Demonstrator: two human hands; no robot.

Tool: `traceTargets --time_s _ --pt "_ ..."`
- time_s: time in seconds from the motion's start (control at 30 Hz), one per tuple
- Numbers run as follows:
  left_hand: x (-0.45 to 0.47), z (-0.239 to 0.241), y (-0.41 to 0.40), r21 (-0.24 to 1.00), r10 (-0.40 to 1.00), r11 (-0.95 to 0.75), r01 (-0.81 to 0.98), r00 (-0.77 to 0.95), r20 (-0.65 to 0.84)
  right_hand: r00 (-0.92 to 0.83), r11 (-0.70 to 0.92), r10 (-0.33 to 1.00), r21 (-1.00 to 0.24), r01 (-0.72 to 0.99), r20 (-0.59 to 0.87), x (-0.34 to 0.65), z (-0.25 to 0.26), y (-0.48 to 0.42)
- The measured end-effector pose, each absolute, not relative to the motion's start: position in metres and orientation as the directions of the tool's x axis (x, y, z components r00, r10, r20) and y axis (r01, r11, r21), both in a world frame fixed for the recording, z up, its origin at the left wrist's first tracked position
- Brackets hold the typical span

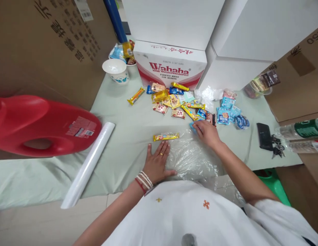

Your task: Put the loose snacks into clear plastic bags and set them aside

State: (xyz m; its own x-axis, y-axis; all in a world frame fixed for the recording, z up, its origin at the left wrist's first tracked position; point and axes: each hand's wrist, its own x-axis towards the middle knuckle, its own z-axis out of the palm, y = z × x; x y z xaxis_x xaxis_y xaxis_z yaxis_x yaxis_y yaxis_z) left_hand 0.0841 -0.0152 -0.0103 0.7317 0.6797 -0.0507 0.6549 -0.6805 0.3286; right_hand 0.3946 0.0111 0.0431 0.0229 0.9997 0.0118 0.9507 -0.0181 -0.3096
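Cloth-covered desk (127, 128): left grip (157, 164), spread flat, should steady clear plastic (196, 158); right grip (209, 132), two o'clock from left, pinches a blue wrapper (192, 127).

This looks like a storeroom or a packing corner; I can't tell which. A counter draped in pale green cloth (125, 118) stands wedged between a big brown cardboard carton printed with Chinese characters (46, 61) on the left and another brown cardboard carton (304, 61) on the right. Stacked plain white boxes (251, 34) and a white-and-red Wahaha drinking-water carton (171, 66) wall off the back. Small brightly wrapped snacks (175, 100) lie loose in front, and a glossy white roll (88, 166) sits by a large red plastic jug (51, 119). Below, I see a pale tiled floor (20, 222) and a bright green plastic stool or similar seat (275, 186).
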Motion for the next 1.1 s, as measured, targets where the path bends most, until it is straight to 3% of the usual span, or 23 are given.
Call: traceTargets --time_s 0.13,0.3,0.4,0.53,0.8,1.1 --pt "0.082 -0.013 -0.015 0.346 0.679 -0.677 0.650 0.732 -0.047 -0.023 0.001 0.992 -0.175 0.985 -0.126 0.348 0.046 0.106" --pt "0.080 -0.014 -0.016 0.365 0.684 -0.672 0.645 0.729 -0.029 0.010 -0.036 0.955 -0.080 0.996 -0.297 0.338 0.050 0.128" --pt "0.080 -0.012 -0.016 0.383 0.681 -0.665 0.641 0.731 -0.041 0.014 -0.049 0.961 -0.119 0.992 -0.276 0.330 0.062 0.129" --pt "0.079 -0.011 -0.015 0.384 0.689 -0.652 0.654 0.722 -0.062 -0.048 0.028 0.990 -0.159 0.987 -0.129 0.291 0.065 0.162" --pt "0.079 -0.014 -0.016 0.428 0.680 -0.642 0.636 0.730 -0.066 -0.090 0.082 0.961 -0.042 0.996 -0.261 0.263 0.049 0.182" --pt "0.077 -0.017 -0.022 0.406 0.683 -0.646 0.647 0.727 -0.073 -0.038 0.007 0.966 -0.123 0.992 -0.256 0.296 0.068 0.136"
